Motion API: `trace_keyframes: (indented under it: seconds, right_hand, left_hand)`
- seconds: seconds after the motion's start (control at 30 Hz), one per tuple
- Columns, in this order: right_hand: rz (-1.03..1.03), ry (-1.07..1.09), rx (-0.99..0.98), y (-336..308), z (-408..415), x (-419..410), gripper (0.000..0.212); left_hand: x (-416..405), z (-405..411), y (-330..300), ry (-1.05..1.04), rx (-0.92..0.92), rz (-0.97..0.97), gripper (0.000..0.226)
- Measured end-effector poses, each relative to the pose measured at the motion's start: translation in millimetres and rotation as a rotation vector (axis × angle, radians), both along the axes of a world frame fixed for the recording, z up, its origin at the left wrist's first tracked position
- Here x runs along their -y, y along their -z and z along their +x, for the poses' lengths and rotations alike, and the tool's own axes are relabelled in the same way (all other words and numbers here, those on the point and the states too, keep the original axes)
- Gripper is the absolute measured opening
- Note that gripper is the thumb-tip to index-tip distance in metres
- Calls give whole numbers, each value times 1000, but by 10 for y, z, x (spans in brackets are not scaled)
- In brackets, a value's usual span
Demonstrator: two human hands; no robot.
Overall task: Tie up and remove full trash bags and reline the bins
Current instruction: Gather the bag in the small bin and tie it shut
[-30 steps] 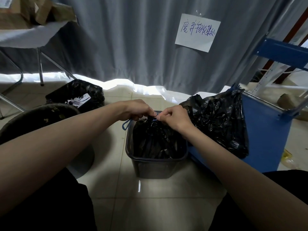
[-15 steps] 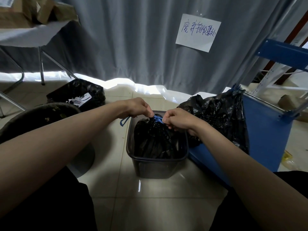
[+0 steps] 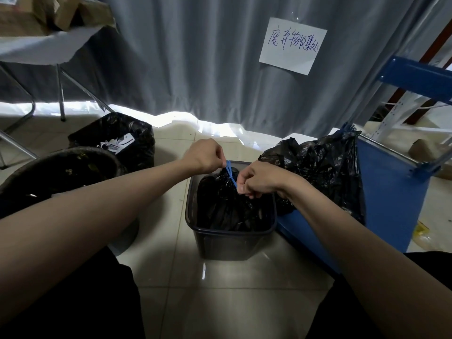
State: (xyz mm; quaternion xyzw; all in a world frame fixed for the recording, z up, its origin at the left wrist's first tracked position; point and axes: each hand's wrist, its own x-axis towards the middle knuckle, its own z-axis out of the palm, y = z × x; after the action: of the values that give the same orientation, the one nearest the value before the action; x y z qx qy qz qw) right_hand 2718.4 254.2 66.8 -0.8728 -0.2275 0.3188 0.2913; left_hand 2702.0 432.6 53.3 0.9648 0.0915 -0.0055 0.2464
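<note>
The fingertips of the left hand [image 3: 204, 155] and of the right hand [image 3: 259, 180] are curled under, so the grip on the blue tie [image 3: 230, 172] is seen only in part, and whether a knot is made cannot be told. The contents of the bag [image 3: 227, 206] are hidden by the black plastic, and the lower part of the bag is covered by the dark bin [image 3: 230, 243]. The round bin [image 3: 61, 172] is partly hidden behind the left forearm, the table [image 3: 44, 45] is cut by the left edge, and the blue rack [image 3: 415, 77] by the right edge.

Left hand [image 3: 205, 156] and right hand [image 3: 256, 181] pinching a blue plastic drawstring [image 3: 230, 172], gathered black plastic trash bag [image 3: 230, 206] beneath them, inside a dark rectangular plastic bin [image 3: 230, 243]
</note>
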Motion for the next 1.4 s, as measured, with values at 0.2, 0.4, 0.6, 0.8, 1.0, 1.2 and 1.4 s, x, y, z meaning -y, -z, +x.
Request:
trace_keyframes:
  seconds: [0.2,0.4,0.6,0.8,1.0,1.2,1.4]
  right_hand:
    - [-1,-47,-11,94,-30,-9,31]
    - [4,-78,-26,56,-34,18,27]
    - [-52,-67,-41,-52,-49,33,26]
    - [-134,-78,-94,-147,-102,39,16]
    - [-136,-109,-162,-118,-85,91,20]
    - [-59,-63,-170,-95,-38,133,16]
    - [285,181,-95,4,-1,145,7]
  left_hand:
    - [132,-60,82,-12,71,117,9]
    - [137,-51,105,-3,43,117,8]
    - [132,-49,79,-14,23,96,8]
    - [142,-59,71,-13,25,109,11]
    - [180,-47,72,-17,16,119,9]
    - [144,-82,92,-11,1,139,8]
    - [-6,-71,3,-51,-78,126,6]
